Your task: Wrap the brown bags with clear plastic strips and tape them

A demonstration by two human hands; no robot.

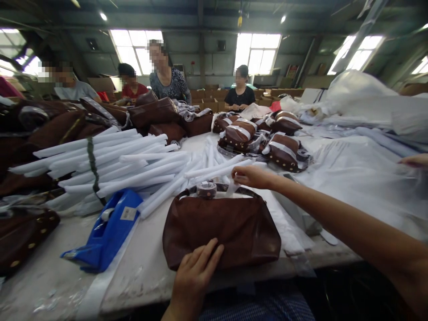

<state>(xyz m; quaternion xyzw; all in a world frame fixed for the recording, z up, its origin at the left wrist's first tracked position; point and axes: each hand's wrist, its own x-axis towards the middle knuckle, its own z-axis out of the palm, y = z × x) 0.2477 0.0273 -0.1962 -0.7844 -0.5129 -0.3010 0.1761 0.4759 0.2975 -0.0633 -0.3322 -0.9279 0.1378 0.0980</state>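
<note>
A dark brown handbag [222, 227] stands at the front edge of the table before me. My left hand [197, 267] lies on its lower front, fingers stretched out and holding nothing. Over the top of the bag, my right hand [245, 176] pinches a small piece of translucent white wrapping [233, 188] beside the handle. A rolled-up strap [206, 189] in clear wrap sits at the top of the bag, left of my right hand. Behind the bag lie white paper rolls [167, 178], some close to my right fingers.
Left of the bag stands a blue tape dispenser [115, 227]. Wrapped brown bags [284, 151] lie further back, with more bags [155, 113] piled at left. Plastic sheets [354, 174] cover the right side, where another hand [414, 160] shows. Several people [170, 82] are across the table.
</note>
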